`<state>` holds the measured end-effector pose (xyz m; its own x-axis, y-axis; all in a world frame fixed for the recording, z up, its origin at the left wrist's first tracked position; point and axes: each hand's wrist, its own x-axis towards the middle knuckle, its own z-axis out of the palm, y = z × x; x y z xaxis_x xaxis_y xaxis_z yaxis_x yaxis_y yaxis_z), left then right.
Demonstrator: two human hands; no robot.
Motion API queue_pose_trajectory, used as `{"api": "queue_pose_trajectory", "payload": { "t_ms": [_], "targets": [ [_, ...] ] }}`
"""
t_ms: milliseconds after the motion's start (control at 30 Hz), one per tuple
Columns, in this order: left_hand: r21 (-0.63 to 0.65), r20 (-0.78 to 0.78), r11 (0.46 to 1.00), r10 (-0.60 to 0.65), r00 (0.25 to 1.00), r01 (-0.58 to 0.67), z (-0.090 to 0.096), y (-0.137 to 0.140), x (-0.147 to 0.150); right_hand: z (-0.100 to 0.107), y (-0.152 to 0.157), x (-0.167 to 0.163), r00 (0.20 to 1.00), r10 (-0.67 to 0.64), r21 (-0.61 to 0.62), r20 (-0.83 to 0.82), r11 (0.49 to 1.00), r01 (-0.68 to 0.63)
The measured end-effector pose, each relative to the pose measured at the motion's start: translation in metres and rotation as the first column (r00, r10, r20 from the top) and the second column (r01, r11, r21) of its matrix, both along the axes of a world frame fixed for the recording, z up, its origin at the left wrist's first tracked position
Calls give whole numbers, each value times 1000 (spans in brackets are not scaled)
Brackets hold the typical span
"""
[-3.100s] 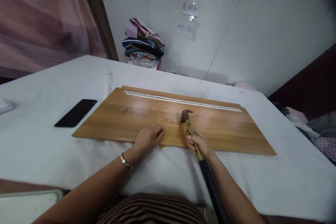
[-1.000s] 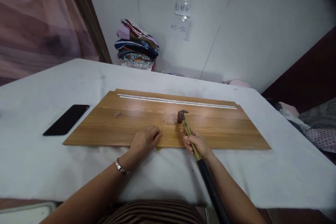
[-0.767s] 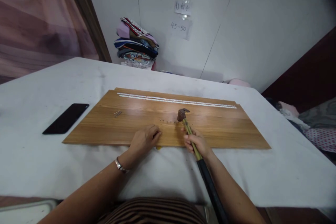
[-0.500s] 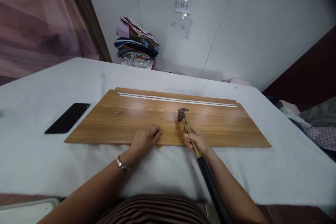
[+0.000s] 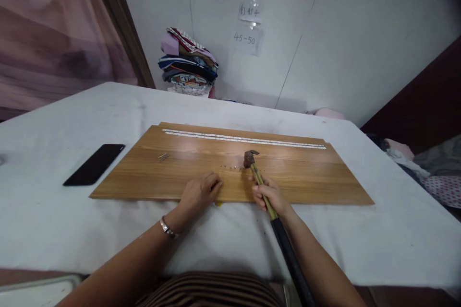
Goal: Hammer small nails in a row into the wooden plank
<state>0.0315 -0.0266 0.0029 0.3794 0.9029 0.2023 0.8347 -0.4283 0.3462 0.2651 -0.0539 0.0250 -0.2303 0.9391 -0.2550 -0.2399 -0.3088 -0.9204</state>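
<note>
My right hand (image 5: pixel 271 195) is wrapped around the yellowish handle of a claw hammer (image 5: pixel 265 200), well up toward its rusty head. The head is over the middle of a wood-grain board (image 5: pixel 309 172); whether it touches is unclear. The black-sleeved handle end runs back under my right forearm's side. At the board's front edge, left of the hammer, rests my left hand (image 5: pixel 200 189), closed with its fingers curled down; their undersides are hidden. Between the hands, a row of small nail heads (image 5: pixel 235 167) shows on the board. Several loose nails (image 5: pixel 164 157) lie at its left.
Two white measuring strips (image 5: pixel 245 140) run along the board's back. A black phone (image 5: pixel 94 165) lies to the left on the white-covered table (image 5: pixel 46 220). Folded cloth (image 5: pixel 189 60) is stacked against the wall behind. Paper signs (image 5: pixel 248 38) hang there.
The view has shifted slightly, so everything sits a little lower in the picture. Both hands and the hammer keep nearly the same place over the board.
</note>
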Motion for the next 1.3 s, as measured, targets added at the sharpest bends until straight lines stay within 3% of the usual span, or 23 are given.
{"api": "queue_pose_trajectory", "payload": {
  "t_ms": [267, 500, 1300],
  "targets": [
    [-4, 4, 1000, -1, 1000, 1, 1, 0, -1, -3, 3, 0, 999, 52, -24, -12, 998, -52],
    [5, 24, 1000, -16, 1000, 16, -1, 1, -1, -1, 1, 1, 1000, -1, -2, 4, 1000, 1],
    [-13, 2, 1000, -13, 1000, 13, -1, 2, -1, 1, 0, 2, 1000, 1, 6, 9, 1000, -1]
  ]
}}
